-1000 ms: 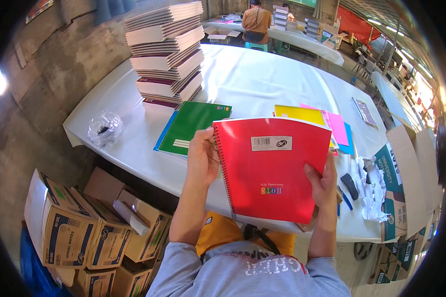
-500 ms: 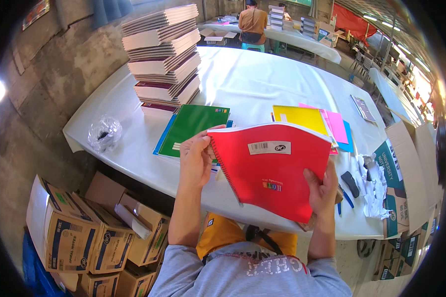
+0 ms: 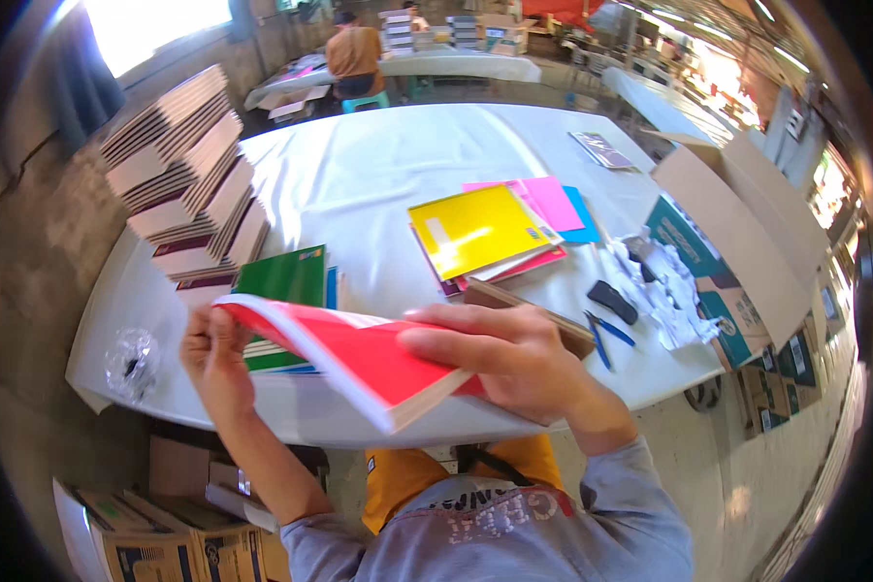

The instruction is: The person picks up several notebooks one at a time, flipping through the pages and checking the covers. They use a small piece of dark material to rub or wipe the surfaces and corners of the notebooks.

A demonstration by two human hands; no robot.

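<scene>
A red spiral notebook (image 3: 359,349) is held up over the table's near edge, tilted and bent, its white page edges toward me. My left hand (image 3: 218,344) pinches its left end. My right hand (image 3: 504,354) lies over the right part with the fingers stretched across the red cover; its thumb is hidden. Beneath and behind my left hand rests a green notebook (image 3: 286,276) on top of other notebooks. Beyond my right hand lies a yellow notebook (image 3: 480,231) on a small pile with pink and red ones. A brown board-like piece (image 3: 533,312) sits beside my right hand.
A tall stack of spiral notebooks (image 3: 189,184) stands at the left, near a crumpled clear plastic ball (image 3: 131,361). Blue-handled pliers (image 3: 606,339), a black object (image 3: 613,302) and torn white paper (image 3: 664,291) lie at the right by an open carton (image 3: 747,223). Cartons (image 3: 155,543) stand lower left.
The red notebook has turned from cover facing me to a flatter, edge-on tilt and moved left. My right hand has shifted onto its cover. The view has swung right.
</scene>
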